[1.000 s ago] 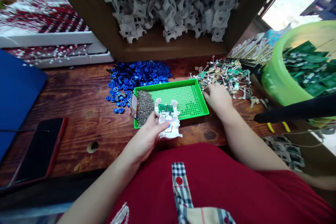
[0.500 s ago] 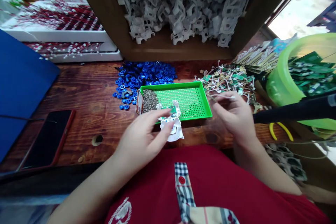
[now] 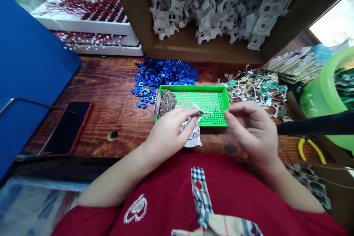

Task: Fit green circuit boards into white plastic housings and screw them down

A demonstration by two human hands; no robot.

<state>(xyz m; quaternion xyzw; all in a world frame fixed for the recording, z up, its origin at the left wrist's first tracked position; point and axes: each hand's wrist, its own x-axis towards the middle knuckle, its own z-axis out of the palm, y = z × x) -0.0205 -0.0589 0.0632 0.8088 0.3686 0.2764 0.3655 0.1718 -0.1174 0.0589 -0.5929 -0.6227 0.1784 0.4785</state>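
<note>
My left hand [image 3: 174,127] pinches a small circuit board [image 3: 199,113] between thumb and fingertips, with a short pale wire lead [image 3: 208,113] pointing right from it. Below those fingers is a white plastic part [image 3: 195,138], partly covered by the hand, at the front edge of the tray. My right hand [image 3: 253,129] is raised at the tray's right end, thumb and forefinger tips close together, other fingers curled. Whether anything small is between them I cannot make out. The green perforated tray [image 3: 203,88] holds a heap of small metal screws [image 3: 167,101] at its left end.
Blue plastic pieces [image 3: 168,72] are piled behind the tray; wired circuit boards [image 3: 258,86] lie to the right. A box of white plastic parts [image 3: 215,7] stands at the back. A phone [image 3: 69,127] lies left. Yellow-handled pliers [image 3: 311,149] and a dark bar [image 3: 315,122] are right.
The wired piece that was at my right hand's fingertips is gone from there; my left fingers now pinch a board with a lead. My right hand has come nearer the tray. The view has shifted.
</note>
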